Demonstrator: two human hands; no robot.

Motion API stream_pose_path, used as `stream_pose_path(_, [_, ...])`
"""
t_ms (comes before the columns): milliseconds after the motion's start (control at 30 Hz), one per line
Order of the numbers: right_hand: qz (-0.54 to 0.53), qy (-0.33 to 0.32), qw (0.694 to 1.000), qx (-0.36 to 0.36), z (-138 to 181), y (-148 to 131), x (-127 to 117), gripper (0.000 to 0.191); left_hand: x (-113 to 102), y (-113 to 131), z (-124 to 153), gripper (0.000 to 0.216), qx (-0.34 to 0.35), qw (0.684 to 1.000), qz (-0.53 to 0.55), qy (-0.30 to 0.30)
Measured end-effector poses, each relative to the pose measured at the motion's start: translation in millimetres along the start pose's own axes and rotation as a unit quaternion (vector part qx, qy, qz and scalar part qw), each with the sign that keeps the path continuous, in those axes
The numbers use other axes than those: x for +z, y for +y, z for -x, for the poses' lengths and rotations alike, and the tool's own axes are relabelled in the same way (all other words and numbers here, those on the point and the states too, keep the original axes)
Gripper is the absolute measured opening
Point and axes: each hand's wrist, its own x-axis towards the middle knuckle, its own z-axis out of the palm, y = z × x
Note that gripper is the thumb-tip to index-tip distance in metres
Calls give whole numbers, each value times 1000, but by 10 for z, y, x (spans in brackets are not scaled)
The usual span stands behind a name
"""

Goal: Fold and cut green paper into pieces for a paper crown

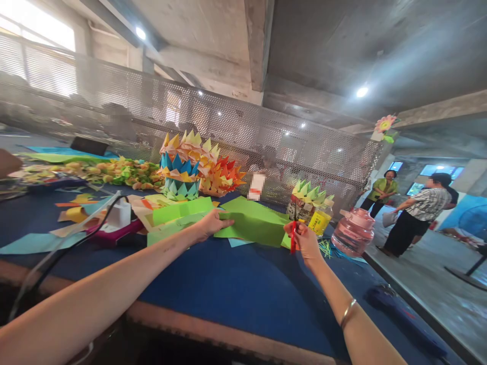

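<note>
My left hand (211, 223) reaches across the blue table (228, 289) and pinches the near edge of a sheet of green paper (254, 225) that lies flat. My right hand (304, 241) is closed around red-handled scissors (293, 238), held upright at the paper's right edge. A thin bangle sits on my right wrist.
Folded paper crowns (186, 167) in orange, blue and green stand behind the sheet, with loose coloured paper at left. A pink jar (353, 230) and a yellow bottle (319, 220) stand at right. A perforated metal screen backs the table. Two people stand at far right.
</note>
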Motion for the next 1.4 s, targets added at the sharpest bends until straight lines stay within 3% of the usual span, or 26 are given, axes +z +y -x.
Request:
stream_pose_path(167, [103, 3, 994, 28, -45, 25, -215, 54, -67, 52, -29, 39, 12, 999, 5, 52])
stream_pose_path(333, [247, -100, 964, 25, 0, -15, -266, 32, -195, 107, -89, 27, 44, 991, 22, 127])
stream_pose_path(433, [269, -167, 949, 12, 64, -98, -301, 23, -233, 139, -95, 27, 45, 989, 34, 134])
stream_pose_path(533, [246, -218, 944, 14, 76, -194, -392, 19, -223, 147, -80, 29, 30, 993, 45, 100])
stream_pose_path(633, [192, -191, 963, 10, 33, -259, -415, 32, -184, 121, -59, 32, 11, 997, 52, 51])
stream_pose_path(733, [98, -138, 986, -6, 23, -280, -262, 59, -140, 77, -42, 37, -7, 999, 50, 3])
stream_pose_path(833, [-22, -158, 987, -11, 98, -267, -13, 73, -125, 57, -27, 37, -19, 998, 38, -41])
stream_pose_path(967, [-114, -197, 974, 6, 209, -229, 167, 66, -175, 93, -8, 38, -32, 994, 12, -103])
stream_pose_path(1133, [-129, -210, 969, 13, 221, -208, 137, 55, -234, 103, 2, 40, -47, 983, -18, -176])
stream_pose_path(1400, [-69, -181, 981, -23, 230, -314, 142, 55, -300, 89, -46, 33, -31, 988, -11, -152])
